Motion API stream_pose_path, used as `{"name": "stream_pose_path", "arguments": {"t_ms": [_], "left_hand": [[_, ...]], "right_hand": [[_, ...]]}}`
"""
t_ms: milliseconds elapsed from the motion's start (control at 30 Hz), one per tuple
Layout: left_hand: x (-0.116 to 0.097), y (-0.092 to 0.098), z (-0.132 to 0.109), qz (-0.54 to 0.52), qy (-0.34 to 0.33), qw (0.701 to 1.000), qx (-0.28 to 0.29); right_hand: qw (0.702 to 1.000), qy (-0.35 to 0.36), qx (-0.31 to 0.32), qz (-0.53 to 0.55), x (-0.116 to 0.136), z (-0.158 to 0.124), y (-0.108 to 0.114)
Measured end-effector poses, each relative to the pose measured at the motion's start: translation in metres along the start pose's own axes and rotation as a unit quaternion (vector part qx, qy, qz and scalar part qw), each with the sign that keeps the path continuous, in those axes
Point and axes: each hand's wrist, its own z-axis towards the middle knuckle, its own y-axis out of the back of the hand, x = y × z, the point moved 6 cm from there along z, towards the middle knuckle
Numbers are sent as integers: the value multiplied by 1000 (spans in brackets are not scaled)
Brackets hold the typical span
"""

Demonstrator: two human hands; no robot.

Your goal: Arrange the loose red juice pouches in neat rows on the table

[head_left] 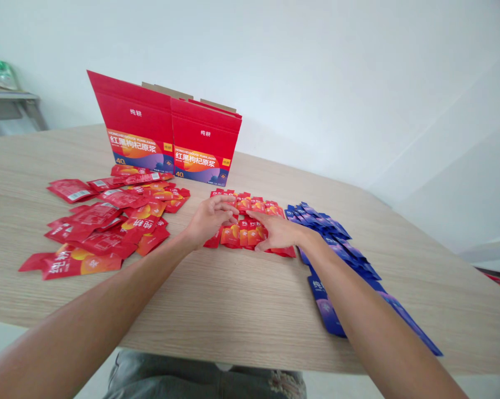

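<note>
Reaching, apart, over red pouch rows (232,235): left hand (208,219) loosely curled, can't tell if gripping; right hand (281,230) spread. Rows lie on table (191,310) between loose red pouches (104,219) and blue pouches (351,252).

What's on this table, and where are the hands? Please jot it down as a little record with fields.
Left hand: over the middle red packets, fingers bent; contact unclear
Right hand: over the same packets, fingers spread
Middle red packets: two overlapping rows
Loose red packets: jumbled heap, left
Blue packets: overlapping rows, right, partly under the right forearm
Red boxes: two, upright side by side, behind
Table: pale, wood-grained
</note>
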Motion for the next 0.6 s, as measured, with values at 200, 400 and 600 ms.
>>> {"name": "stream_pose_path", "arguments": {"t_ms": [200, 400, 600], "left_hand": [[0, -1, 1, 11, -13, 1000, 3], [-6, 8, 6, 156, -83, 984, -29], [-50, 58, 15, 503, -149, 845, -105]], "right_hand": [[1000, -19, 3, -1, 3, -2, -3], [999, -19, -29, -25, 18, -12, 4], [971, 56, -234, 13, 77, -24, 5]]}}
